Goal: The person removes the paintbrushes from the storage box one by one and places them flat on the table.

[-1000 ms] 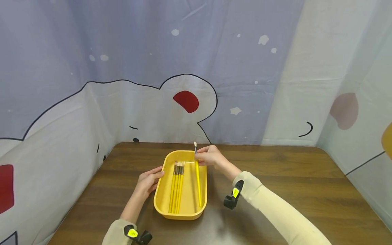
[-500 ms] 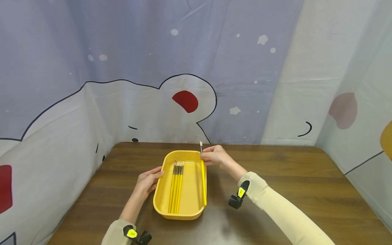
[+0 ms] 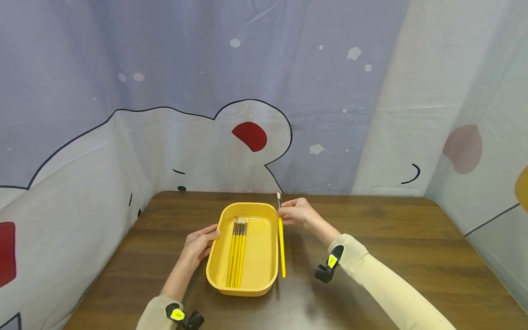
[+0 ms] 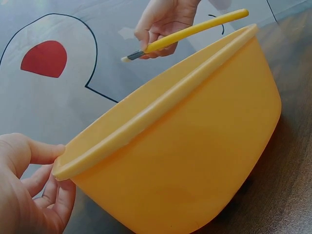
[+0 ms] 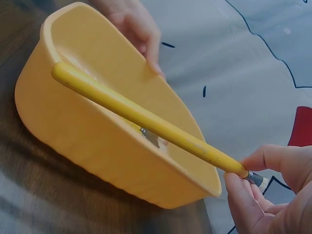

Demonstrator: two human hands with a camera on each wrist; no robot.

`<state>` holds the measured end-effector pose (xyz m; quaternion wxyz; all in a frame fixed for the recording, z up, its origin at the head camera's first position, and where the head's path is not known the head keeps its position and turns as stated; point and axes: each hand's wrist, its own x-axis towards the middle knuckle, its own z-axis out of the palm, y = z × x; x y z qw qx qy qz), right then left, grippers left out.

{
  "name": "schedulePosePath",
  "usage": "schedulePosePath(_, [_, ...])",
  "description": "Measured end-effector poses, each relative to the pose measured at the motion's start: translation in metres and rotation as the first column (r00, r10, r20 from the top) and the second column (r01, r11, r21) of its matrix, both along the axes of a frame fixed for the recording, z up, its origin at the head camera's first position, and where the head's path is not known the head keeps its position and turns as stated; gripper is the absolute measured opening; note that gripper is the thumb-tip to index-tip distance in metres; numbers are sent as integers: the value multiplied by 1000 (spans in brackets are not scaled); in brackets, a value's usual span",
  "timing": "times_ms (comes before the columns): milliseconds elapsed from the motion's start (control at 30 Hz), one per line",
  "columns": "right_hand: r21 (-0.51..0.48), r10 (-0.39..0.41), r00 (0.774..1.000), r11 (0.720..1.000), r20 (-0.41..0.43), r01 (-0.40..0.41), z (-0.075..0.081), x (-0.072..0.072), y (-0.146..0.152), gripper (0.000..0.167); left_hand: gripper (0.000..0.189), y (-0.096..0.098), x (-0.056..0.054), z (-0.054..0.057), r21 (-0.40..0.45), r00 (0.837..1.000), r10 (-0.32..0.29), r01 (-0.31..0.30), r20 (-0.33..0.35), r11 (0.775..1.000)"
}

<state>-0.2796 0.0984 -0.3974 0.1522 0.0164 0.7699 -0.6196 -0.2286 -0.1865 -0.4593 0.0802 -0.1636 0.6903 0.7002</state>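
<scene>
From the head view, the yellow tray (image 3: 242, 250) sits on the brown table (image 3: 392, 256), and everything is placed around it. The right hand (image 3: 298, 212) pinches a yellow paintbrush (image 3: 282, 245) near its metal collar, just off the tray's right rim, bristles pointing to the far side. The brush hangs outside the tray, over the table and alongside the rim; whether its tail end touches the wood I cannot tell. Four more brushes (image 3: 237, 252) lie side by side on the tray's floor, toward its left half. The left hand (image 3: 200, 242) rests against the tray's left rim, fingers loosely laid on it, steadying.

Left wrist view now: the left hand (image 4: 29, 190) has a fingertip at the tray (image 4: 185, 146) lip, fingers relaxed, not gripping. Beyond the far rim the right hand (image 4: 163, 22) holds the paintbrush (image 4: 195, 30) well above the edge.

Right wrist view: thumb and finger of the right hand (image 5: 273, 195) clamp the paintbrush (image 5: 146, 119) at the collar, the handle slanting across the tray (image 5: 97, 141) wall.

My read: one brush is being lifted out of the tray, with four to go. The next move calls for a level lowering beside the tray's right wall and a clean release.
</scene>
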Motion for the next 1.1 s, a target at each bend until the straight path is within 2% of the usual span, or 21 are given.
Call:
schedulePosePath(467, [-4, -21, 999, 1000, 31, 21, -14, 2, 10, 39, 48, -2, 3, -4, -3, 1000, -10, 10, 0, 1000])
schedulePosePath(1100, [19, -58, 996, 998, 67, 57, -36, 2, 17, 38, 47, -1, 0, -4, 3, 1000, -5, 5, -13, 1000])
